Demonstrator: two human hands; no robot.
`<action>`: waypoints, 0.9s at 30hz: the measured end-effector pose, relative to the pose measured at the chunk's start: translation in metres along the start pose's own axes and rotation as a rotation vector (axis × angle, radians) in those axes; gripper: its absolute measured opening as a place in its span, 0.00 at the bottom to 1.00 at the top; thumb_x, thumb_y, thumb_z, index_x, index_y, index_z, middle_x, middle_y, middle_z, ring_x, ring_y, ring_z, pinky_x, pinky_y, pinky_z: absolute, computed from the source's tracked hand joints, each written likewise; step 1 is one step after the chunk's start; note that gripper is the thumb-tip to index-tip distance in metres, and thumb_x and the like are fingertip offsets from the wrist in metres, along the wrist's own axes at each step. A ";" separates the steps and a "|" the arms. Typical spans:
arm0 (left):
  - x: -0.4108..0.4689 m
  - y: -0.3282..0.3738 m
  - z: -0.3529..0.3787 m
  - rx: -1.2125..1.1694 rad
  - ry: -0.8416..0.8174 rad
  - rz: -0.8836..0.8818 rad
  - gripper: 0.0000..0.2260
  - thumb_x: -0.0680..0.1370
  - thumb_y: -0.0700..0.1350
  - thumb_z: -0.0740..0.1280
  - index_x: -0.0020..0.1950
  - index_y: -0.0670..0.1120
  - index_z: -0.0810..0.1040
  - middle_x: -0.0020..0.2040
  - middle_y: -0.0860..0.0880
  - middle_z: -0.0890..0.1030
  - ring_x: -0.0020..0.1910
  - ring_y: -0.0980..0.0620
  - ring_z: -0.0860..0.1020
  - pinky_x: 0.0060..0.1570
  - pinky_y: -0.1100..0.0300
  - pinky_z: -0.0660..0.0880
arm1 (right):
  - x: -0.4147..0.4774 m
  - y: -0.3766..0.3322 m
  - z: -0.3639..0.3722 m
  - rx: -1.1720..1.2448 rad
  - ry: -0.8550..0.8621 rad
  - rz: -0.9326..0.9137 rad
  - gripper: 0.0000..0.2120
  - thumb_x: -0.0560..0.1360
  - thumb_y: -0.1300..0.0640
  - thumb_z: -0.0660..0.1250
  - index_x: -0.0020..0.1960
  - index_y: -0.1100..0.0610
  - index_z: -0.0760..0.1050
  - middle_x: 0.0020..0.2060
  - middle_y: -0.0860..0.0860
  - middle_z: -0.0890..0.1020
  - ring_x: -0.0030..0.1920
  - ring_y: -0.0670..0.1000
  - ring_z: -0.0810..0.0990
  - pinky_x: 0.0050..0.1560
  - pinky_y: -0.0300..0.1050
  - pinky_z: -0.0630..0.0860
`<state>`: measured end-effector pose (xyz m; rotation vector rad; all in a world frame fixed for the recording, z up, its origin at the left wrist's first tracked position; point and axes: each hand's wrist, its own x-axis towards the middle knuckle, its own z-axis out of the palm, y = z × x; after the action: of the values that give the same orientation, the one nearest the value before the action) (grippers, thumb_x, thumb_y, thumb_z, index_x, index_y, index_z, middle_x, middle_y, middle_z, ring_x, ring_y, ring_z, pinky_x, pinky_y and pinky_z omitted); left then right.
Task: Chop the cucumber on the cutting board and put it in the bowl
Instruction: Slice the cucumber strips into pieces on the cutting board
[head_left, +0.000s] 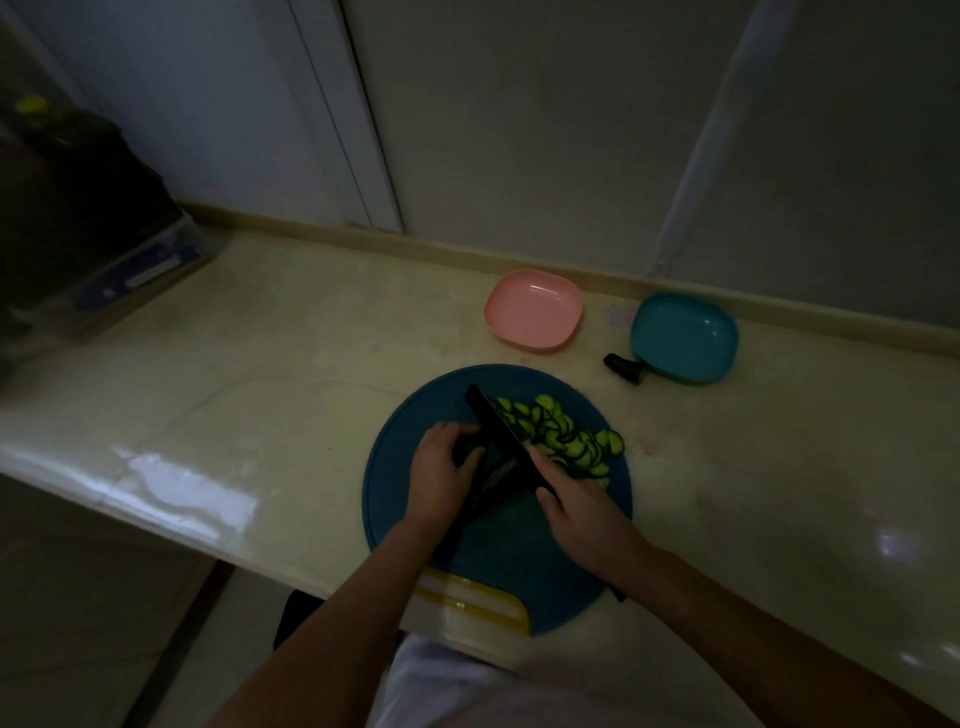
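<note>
A round blue cutting board (400, 467) lies at the counter's front edge. Several green cucumber slices (558, 431) are piled on its right half. My right hand (576, 514) grips the handle of a black knife (493, 418), whose blade runs up and left across the board. My left hand (441, 467) curls its fingers on a dark cucumber piece (475, 512) just left of the blade; most of that piece is hidden in shadow. A pink bowl (535, 309) and a teal bowl (683, 335) stand behind the board.
A dark cucumber end (623, 366) lies on the counter beside the teal bowl. A dark appliance on a box (88, 228) stands at the far left. The wall rises behind the counter. The scene is dim.
</note>
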<state>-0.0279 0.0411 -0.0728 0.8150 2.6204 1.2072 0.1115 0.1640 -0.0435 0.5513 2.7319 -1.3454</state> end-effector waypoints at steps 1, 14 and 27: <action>0.000 0.000 0.000 0.002 -0.002 0.001 0.10 0.72 0.37 0.71 0.52 0.42 0.80 0.46 0.48 0.78 0.48 0.53 0.74 0.44 0.70 0.65 | -0.002 0.000 -0.001 0.001 -0.002 -0.002 0.26 0.80 0.59 0.55 0.75 0.48 0.50 0.34 0.57 0.77 0.32 0.53 0.75 0.33 0.44 0.68; -0.008 0.006 0.007 0.084 -0.103 0.096 0.10 0.72 0.39 0.71 0.53 0.42 0.77 0.48 0.46 0.77 0.50 0.51 0.71 0.45 0.69 0.61 | -0.027 0.012 -0.008 0.028 0.059 0.037 0.26 0.81 0.58 0.55 0.73 0.41 0.49 0.29 0.51 0.74 0.26 0.46 0.69 0.28 0.36 0.62; 0.001 0.003 0.006 0.135 -0.077 0.035 0.08 0.74 0.41 0.69 0.53 0.42 0.77 0.48 0.46 0.77 0.49 0.50 0.73 0.43 0.67 0.62 | 0.007 0.007 -0.007 0.005 0.009 -0.061 0.25 0.80 0.57 0.55 0.75 0.48 0.52 0.56 0.62 0.78 0.53 0.59 0.78 0.55 0.56 0.74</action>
<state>-0.0258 0.0473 -0.0749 0.9152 2.6582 0.9939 0.1086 0.1758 -0.0458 0.4783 2.7750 -1.3666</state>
